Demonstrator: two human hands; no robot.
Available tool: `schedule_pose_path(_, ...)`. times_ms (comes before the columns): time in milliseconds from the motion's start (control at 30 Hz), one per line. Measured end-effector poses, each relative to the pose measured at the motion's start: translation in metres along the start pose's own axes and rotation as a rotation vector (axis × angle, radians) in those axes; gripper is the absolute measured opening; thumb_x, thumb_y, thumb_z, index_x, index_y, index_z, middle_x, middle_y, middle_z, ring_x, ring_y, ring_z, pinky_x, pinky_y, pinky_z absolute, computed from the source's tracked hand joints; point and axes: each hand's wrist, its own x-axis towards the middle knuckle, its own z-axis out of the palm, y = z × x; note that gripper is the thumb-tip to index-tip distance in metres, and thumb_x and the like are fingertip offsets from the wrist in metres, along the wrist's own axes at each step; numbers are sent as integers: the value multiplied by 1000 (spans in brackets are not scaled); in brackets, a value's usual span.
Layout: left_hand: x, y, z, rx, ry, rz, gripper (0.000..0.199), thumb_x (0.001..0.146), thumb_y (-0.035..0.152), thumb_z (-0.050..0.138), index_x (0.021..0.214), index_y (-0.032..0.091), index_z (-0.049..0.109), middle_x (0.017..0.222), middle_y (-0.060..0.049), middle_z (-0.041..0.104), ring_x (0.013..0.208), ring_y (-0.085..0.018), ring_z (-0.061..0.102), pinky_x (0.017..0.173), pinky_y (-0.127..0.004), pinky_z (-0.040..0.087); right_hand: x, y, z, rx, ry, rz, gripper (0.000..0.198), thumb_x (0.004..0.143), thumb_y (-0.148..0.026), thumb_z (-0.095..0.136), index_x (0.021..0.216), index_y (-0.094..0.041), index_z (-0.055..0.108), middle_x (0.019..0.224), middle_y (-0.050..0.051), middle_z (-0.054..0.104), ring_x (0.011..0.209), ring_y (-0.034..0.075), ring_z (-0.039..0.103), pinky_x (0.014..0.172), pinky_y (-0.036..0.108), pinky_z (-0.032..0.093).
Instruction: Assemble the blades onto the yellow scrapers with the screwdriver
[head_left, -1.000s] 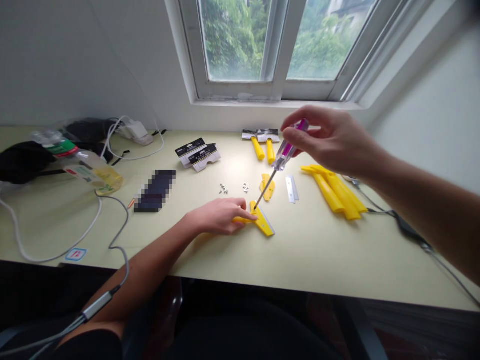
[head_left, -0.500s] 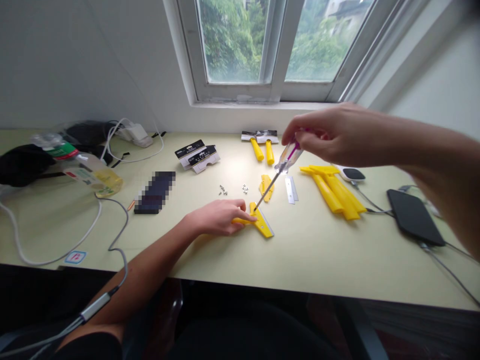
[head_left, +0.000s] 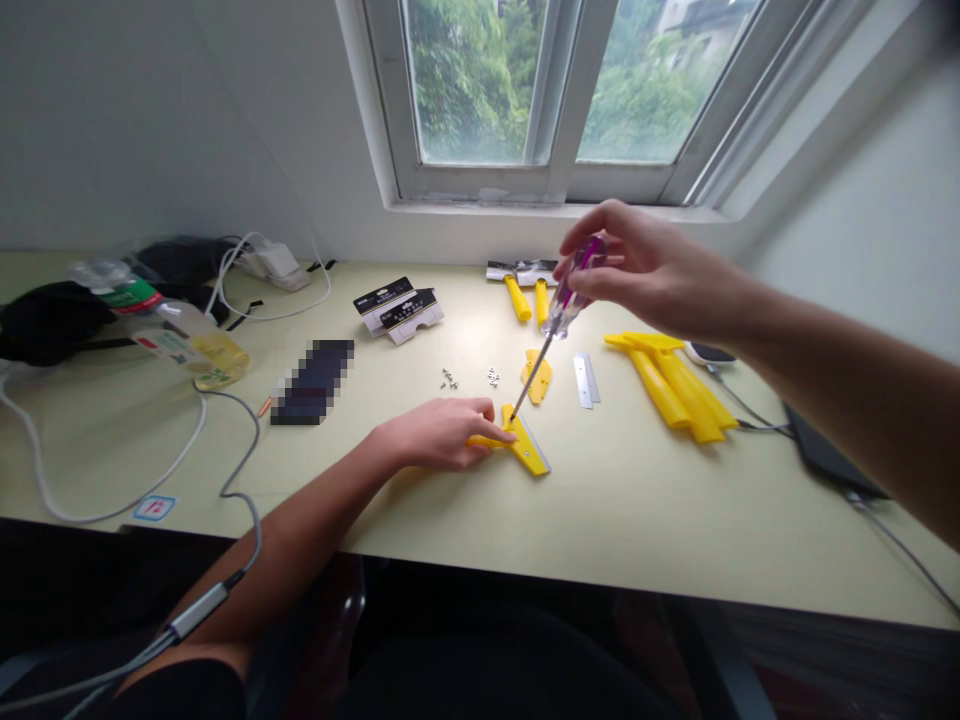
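My left hand [head_left: 450, 434] is wrapped round the handle of a yellow scraper [head_left: 534, 457] and presses it to the table, index finger on its head. A metal blade edge shows along the head's right side. In my right hand [head_left: 626, 255] is a screwdriver [head_left: 574, 285] with a clear and purple handle, gripped by the fingertips. It slants down to the left, its tip at the upper part of the scraper head. Small screws [head_left: 449, 379] and nuts [head_left: 493, 377] lie behind my left hand. Beyond the scraper are a yellow plate [head_left: 538, 377] and metal blades [head_left: 586, 381].
Yellow scraper handles [head_left: 667, 390] lie at the right, near a black phone [head_left: 829, 455] with cables. Black cardboard packages [head_left: 399, 308] and two packaged yellow-handled scrapers [head_left: 517, 298] are at the back. A bottle [head_left: 184, 335] lies at the left among white cables.
My right hand has turned round the screwdriver handle, its fingers now looser, and the forearm has swung lower across the phone. My left hand and the scraper stay in place.
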Motion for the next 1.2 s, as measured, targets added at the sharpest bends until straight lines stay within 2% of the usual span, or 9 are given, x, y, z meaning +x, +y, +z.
schedule_pose_path(133, 0, 0, 0, 0, 0, -4, 42, 91, 28, 55, 131, 40, 58, 111, -1, 58, 87, -14, 60, 78, -26, 41, -8, 8, 16, 232, 95, 51, 33, 81, -36, 66, 109, -26, 51, 82, 2, 60, 82, 22, 65, 69, 38, 56)
schedule_pose_path(267, 1, 0, 1, 11, -3, -5, 42, 91, 29, 54, 131, 40, 58, 110, -1, 58, 85, -14, 59, 76, -25, 41, -12, 12, 26, 534, 178, -16, 24, 78, -24, 65, 98, -27, 52, 78, 0, 55, 71, 19, 63, 68, 39, 57)
schedule_pose_path(400, 1, -1, 1, 4, -1, -5, 41, 91, 30, 54, 131, 40, 59, 111, -2, 59, 85, -14, 59, 76, -25, 41, -10, 14, 24, 597, 241, -77, 23, 74, -19, 66, 90, -27, 53, 77, -1, 54, 67, 17, 59, 65, 37, 56)
schedule_pose_path(567, 1, 0, -1, -66, 22, 9, 35, 94, 37, 52, 126, 36, 63, 110, -3, 60, 88, -16, 60, 81, -27, 43, -10, 13, 18, 560, 268, -128, 16, 77, -21, 63, 88, -28, 53, 73, -3, 52, 63, 14, 56, 60, 33, 51)
schedule_pose_path(733, 3, 3, -3, -97, 123, -75, 36, 93, 41, 52, 125, 26, 62, 108, -6, 63, 86, -17, 61, 76, -28, 44, -18, 3, 13, 417, 226, -130, 7, 84, -25, 60, 87, -26, 54, 53, -8, 40, 42, 9, 40, 44, 27, 34)
schedule_pose_path(867, 4, 6, -1, -1, 90, -119, 44, 83, 49, 65, 117, 22, 63, 102, -5, 65, 87, -20, 61, 71, -29, 43, -19, 1, 20, -29, 6, -44, 7, 84, -30, 61, 86, -23, 62, 55, -5, 49, 48, 11, 45, 49, 27, 33)
schedule_pose_path(1033, 5, 5, 3, 41, 79, -90, 22, 86, 36, 60, 100, 21, 67, 94, -4, 66, 83, -19, 61, 70, -28, 41, -20, 21, 44, -334, -352, 32, 13, 83, -33, 59, 84, -23, 67, 72, 1, 66, 65, 15, 58, 59, 27, 38)
schedule_pose_path(1100, 5, 4, 3, 31, 87, -84, 20, 86, 35, 59, 97, 20, 67, 93, -4, 66, 81, -19, 60, 69, -28, 41, -24, 24, 49, -287, -308, 23, 15, 85, -34, 59, 81, -22, 66, 68, 0, 63, 61, 13, 55, 57, 26, 37)
schedule_pose_path(1200, 4, 3, 2, 19, 90, -72, 20, 86, 36, 59, 94, 19, 66, 92, -4, 65, 79, -18, 59, 68, -29, 41, -34, 9, 44, -54, -48, -37, 28, 87, -39, 60, 67, -20, 57, 53, -3, 49, 47, 9, 43, 47, 25, 31)
